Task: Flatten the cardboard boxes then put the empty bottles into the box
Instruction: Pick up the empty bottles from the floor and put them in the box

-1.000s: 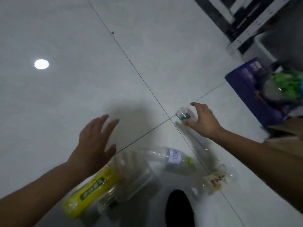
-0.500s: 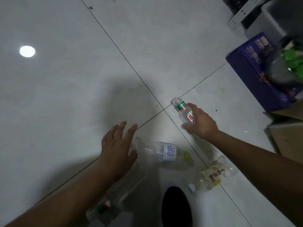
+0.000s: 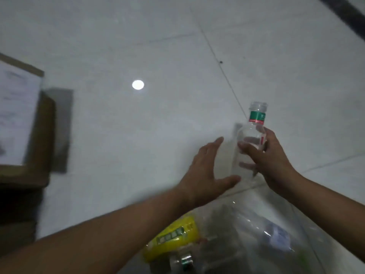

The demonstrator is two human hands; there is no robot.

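Pale floor tiles [image 3: 118, 135] lie beneath the right hand [image 3: 273, 161] clasping an upright clear bottle [image 3: 249, 143], the left hand [image 3: 205, 173] spread open just beside it, blurred bottles [image 3: 227, 240] below, a cardboard box [image 3: 25, 119] far left.

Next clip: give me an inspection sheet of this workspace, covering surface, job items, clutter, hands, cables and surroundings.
Surface: pale glossy tiled floor with dark grout lines and a round light reflection.
Job's things: clear plastic bottle with a green and red neck label, uncapped, held upright above the floor; yellow-labelled plastic bottle and other clear bottles, blurred, at bottom; brown cardboard box with a white sheet on it at left.
Clutter: nothing seen beyond the bottles.
Hands: right hand gripping the clear bottle; left hand open beside it, contact unclear.
Cables: nothing seen.
Surroundings: dark strip at top right, too blurred to identify.
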